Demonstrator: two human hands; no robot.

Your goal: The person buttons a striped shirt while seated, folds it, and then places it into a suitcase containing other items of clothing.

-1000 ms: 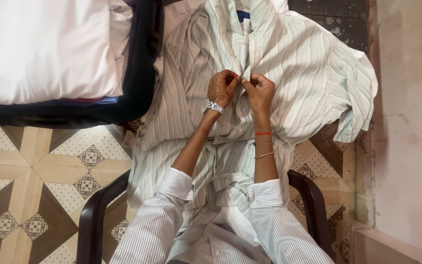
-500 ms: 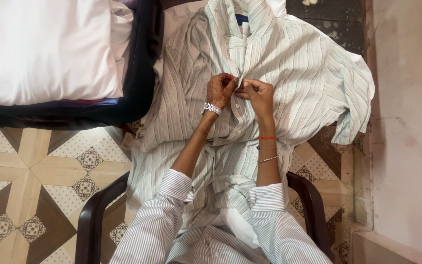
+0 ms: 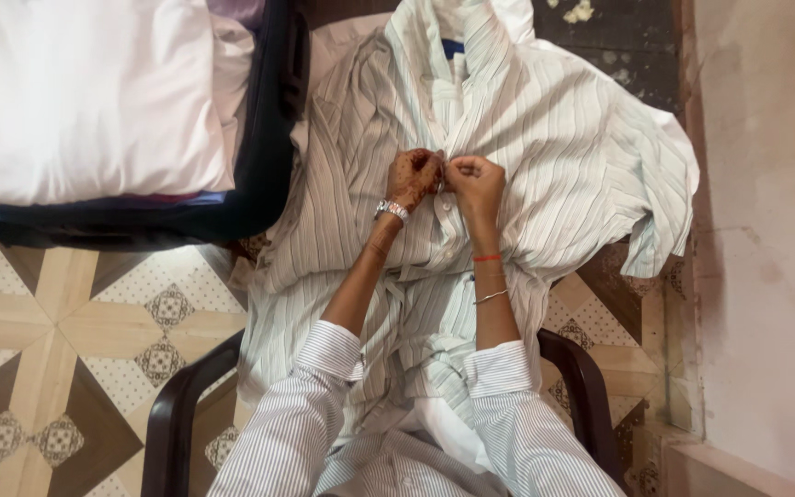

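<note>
Both hands shifted slightly up striped shirt (image 3: 545, 138) placket since earlier. Left hand (image 3: 413, 178) and right hand (image 3: 474, 177) each pinching placket edge, fingertips pressed together; buttoning judged ongoing.

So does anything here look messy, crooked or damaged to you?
Nothing looks broken or spilled. The striped shirt lies rumpled rather than flat, its one sleeve bunched by the wall. Both hands, the left hand and right hand, pinch its front placket. The dark floor beyond shows pale flecks.
</note>
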